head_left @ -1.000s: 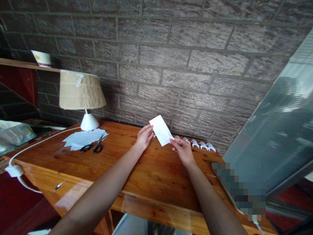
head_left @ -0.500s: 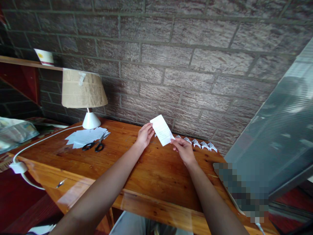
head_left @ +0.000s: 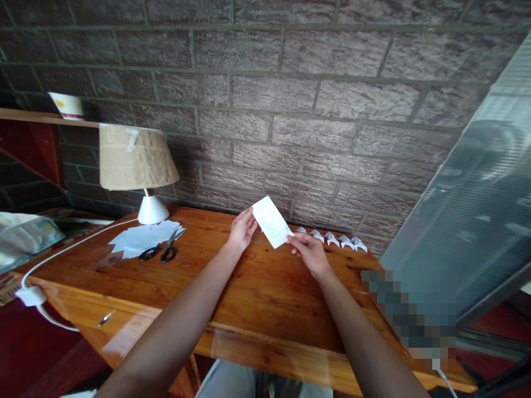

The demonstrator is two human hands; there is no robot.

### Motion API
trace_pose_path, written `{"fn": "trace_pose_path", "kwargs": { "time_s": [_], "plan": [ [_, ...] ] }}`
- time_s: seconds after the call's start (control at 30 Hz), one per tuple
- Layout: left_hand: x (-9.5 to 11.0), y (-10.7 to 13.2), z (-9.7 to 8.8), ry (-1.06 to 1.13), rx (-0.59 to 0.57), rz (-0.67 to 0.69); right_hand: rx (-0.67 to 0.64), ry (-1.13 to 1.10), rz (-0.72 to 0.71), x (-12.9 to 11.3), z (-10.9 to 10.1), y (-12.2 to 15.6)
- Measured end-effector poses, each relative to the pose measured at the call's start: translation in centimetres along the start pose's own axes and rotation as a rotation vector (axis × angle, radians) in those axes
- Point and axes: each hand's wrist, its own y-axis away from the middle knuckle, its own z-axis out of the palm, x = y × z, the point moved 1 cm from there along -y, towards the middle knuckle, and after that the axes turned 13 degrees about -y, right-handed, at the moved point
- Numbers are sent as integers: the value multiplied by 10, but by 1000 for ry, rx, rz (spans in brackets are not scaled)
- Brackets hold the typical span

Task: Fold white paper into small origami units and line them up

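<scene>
A small white sheet of paper [head_left: 271, 221] with faint writing is held up above the wooden table, tilted, between both hands. My left hand [head_left: 244, 228] pinches its left corner, and my right hand [head_left: 307, 250] grips the lower right corner between thumb and fingers. Behind my right hand, several folded paper pieces [head_left: 331, 239] stand in a row along the back of the table. To the left lie scissors [head_left: 162, 251] with black handles, their blades over a pile of loose paper sheets [head_left: 139, 239].
A lamp [head_left: 151, 209] with a newsprint shade stands at the back left, its white cable [head_left: 66, 240] running over the table's left edge. A paper cup [head_left: 68, 106] sits on a shelf. At the right edge lies a pixelated device [head_left: 409, 318] with a cable. A brick wall [head_left: 257, 127] rises behind.
The view has shifted slightly. Both hands still hold the paper in nearly the same place and at much the same tilt.
</scene>
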Motion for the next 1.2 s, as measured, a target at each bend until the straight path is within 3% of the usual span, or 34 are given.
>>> {"fn": "trace_pose_path", "kwargs": {
  "time_s": [0.27,0.37,0.5,0.67,0.83,1.03,1.2],
  "plan": [
    [6,6,0,-111,38,14,27,3,-2,1,-9,-3],
    [10,8,-1,-220,33,39,-26,52,-8,-1,-15,-5],
    [13,9,-1,-392,-71,3,-72,73,-24,-6,-20,-4],
    [14,13,3,-432,-195,34,70,-8,-128,-17,-22,-3],
    [14,19,9,-435,-291,46,116,-26,-190,-24,-23,-2],
    [14,19,11,-371,-210,131,101,-54,-208,-24,-19,0],
    [13,18,11,-391,-203,113,121,-81,-194,-22,-20,-2]
  ]
}}
